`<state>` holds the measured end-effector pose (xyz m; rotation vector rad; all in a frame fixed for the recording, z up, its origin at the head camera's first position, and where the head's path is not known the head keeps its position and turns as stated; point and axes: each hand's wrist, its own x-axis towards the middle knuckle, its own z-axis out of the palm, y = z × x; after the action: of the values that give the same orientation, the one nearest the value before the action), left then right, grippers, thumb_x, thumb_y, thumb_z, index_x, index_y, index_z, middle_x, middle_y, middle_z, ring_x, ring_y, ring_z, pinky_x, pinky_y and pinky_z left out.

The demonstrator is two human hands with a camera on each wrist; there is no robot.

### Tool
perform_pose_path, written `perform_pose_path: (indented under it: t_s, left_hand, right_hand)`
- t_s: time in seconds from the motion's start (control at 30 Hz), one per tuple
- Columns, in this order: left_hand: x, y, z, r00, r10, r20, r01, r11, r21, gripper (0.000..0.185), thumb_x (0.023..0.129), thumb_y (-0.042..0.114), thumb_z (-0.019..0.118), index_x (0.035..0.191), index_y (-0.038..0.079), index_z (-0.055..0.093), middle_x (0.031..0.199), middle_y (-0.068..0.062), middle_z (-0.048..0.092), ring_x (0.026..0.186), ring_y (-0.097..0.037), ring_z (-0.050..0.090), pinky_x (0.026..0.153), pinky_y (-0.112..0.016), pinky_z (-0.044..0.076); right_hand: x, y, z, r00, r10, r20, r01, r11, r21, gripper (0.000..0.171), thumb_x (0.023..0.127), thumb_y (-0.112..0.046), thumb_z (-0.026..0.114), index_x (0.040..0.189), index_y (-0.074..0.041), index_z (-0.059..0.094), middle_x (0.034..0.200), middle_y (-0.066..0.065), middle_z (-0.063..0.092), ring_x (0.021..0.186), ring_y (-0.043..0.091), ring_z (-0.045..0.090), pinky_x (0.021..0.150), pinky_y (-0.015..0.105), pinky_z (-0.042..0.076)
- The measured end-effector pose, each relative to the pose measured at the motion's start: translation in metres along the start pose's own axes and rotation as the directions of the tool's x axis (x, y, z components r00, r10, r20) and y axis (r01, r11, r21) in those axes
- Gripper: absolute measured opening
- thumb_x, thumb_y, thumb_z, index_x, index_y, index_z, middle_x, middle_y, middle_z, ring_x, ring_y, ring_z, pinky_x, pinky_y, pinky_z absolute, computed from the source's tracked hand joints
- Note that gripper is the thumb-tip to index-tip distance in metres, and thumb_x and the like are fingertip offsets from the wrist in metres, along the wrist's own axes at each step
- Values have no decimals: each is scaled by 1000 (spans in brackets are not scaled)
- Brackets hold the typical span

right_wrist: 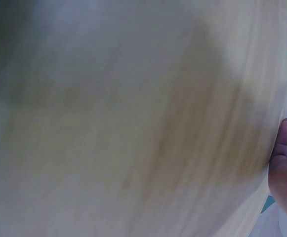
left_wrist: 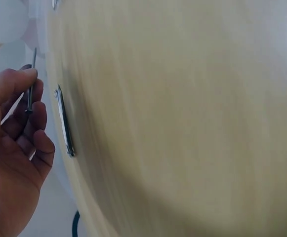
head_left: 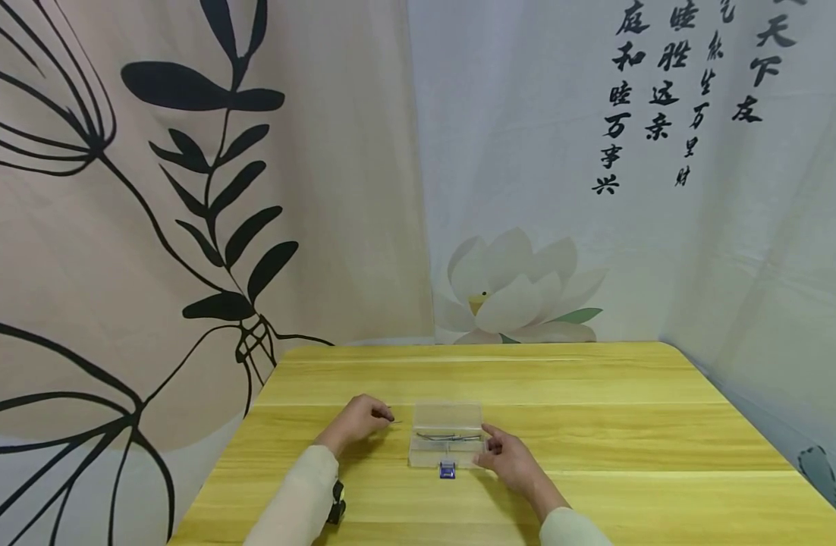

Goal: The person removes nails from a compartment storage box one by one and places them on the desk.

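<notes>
Holding a slender metal pin (head_left: 397,422) out to the left of the box, the left hand (head_left: 363,418) in the head view keeps its thumb and fingers pinched together, clear of the table (head_left: 636,455). The plastic box (head_left: 426,459) sits between the two hands, its see-through lid (head_left: 448,415) open at the far side, thin metal rods (head_left: 452,437) lying across the inside and a blue clasp (head_left: 447,471) at the front edge. The right hand (head_left: 515,462) grips the box's right end, thumb toward the front and a finger toward the back. In the left wrist view the pinch is plain: thumb against fingers, the pin running between them, with a small head at one end; the other fingers curl loosely. A shiny metal strip (left_wrist: 65,122) lies on the wood just beside. In the right wrist view only part of the right hand shows, at the margin by the clasp, so its grip cannot be told there. The step in hand looks like handling one pin while the box is steadied; the next move calls for a secure pinch and a still box.
</notes>
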<state>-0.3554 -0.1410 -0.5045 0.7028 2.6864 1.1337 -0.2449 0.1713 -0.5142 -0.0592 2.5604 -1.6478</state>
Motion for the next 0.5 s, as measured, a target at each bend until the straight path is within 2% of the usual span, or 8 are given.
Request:
perform_pose_path:
  t_s: [0.23,0.5]
  left_hand:
    - [-7,-10,-4,1000,-17,11,17,1000,4,8,90,4,71,96,6,76,97,-3,70,88,-19,63,73,-36,52]
    - [-12,-20,-10,1000,-11,14,10,998,55,10,89,2,73,98,5,75,93,0,69,84,-15,61,72,-35,52]
  right_hand:
    - [-1,-1,0,1000,-2,0,2,1000,20,68,90,-8,73,147,7,39,111,15,53,97,25,51,80,38,50]
    - [-2,-3,0,1000,13,4,-13,999,36,68,90,-7,72,147,7,38,110,15,53,96,25,50,79,37,49]
